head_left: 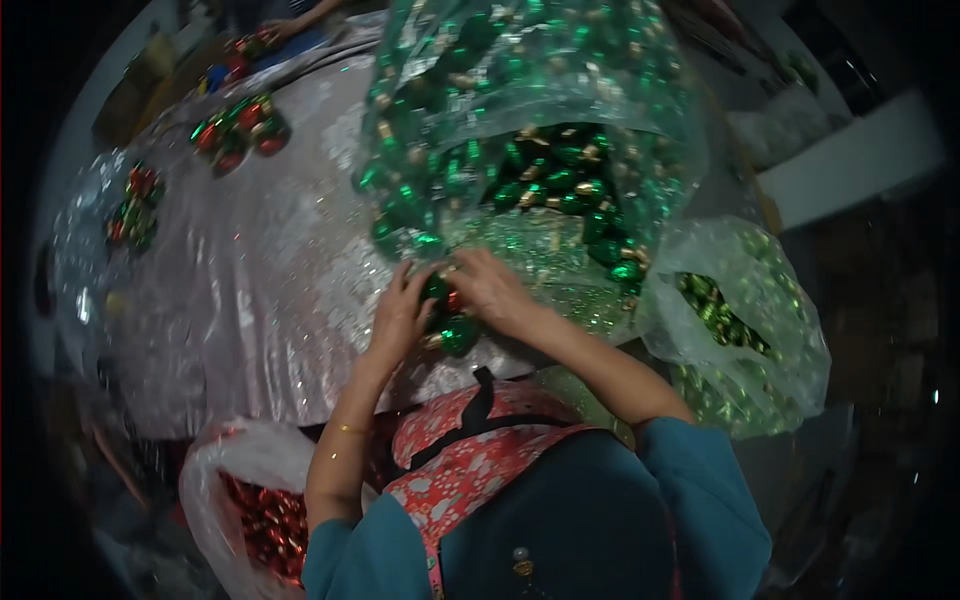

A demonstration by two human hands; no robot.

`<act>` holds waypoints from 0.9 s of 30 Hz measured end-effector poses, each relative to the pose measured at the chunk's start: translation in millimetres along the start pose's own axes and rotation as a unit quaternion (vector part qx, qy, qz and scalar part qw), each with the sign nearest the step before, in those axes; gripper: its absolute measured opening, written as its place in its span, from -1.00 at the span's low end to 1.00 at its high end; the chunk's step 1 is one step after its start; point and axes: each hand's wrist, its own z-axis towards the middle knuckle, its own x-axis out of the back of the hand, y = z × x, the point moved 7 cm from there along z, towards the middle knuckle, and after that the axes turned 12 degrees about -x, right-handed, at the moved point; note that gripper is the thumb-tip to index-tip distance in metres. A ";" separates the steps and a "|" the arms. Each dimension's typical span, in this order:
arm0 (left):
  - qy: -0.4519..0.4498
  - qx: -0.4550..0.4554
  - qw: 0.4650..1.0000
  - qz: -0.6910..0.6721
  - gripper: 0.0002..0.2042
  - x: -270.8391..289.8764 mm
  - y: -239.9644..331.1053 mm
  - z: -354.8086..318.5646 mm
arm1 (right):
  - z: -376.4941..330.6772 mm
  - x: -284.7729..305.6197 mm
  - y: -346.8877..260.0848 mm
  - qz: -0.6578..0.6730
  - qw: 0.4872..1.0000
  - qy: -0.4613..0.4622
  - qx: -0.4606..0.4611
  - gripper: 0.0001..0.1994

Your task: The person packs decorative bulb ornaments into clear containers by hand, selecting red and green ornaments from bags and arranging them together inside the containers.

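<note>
Close to the table's near edge, a small cluster of shiny green and red baubles (pixel 459 335) lies between my two hands. My left hand (pixel 402 308) curls around its left side, fingers bent against it. From the right, my right hand (pixel 490 288) closes over the top, and its fingertips meet the cluster beside a red bauble. The fingers partly hide what they grip. Just beyond my hands, a big clear plastic bag (pixel 540 95) lies with its mouth towards me, and green baubles with gold caps (pixel 560 175) show inside the opening.
A pale, glitter-strewn cloth (pixel 255 290) covers the table. Finished-looking red and green clusters (pixel 240 132) lie at the far left. Bags of lime-green pieces (pixel 722 318) and red pieces (pixel 262 525) flank me. Another person's hand (pixel 285 27) touches baubles at the far edge.
</note>
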 end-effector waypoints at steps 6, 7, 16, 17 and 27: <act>-0.063 0.017 0.997 0.036 -0.61 6.5 -3.4 -8.6 | -34.7 93.0 48.7 0.142 0.977 0.131 -0.086 -0.75; -0.055 0.008 0.998 0.042 -0.59 10.9 -1.7 -8.0 | -50.2 129.4 75.5 0.099 0.966 0.203 -0.128 -0.85; -0.052 0.045 0.997 0.043 -0.58 6.6 8.9 5.1 | -345.6 150.7 409.9 -0.130 0.792 0.073 -0.592 -0.63; -0.056 0.051 0.996 0.041 -0.58 3.1 9.0 5.8 | -353.6 137.8 421.7 -0.172 0.771 0.012 -0.613 -0.61; -0.013 0.083 0.996 0.038 -0.58 9.6 0.8 -14.7 | -346.3 115.0 433.9 -0.173 0.728 -0.006 -0.663 -0.54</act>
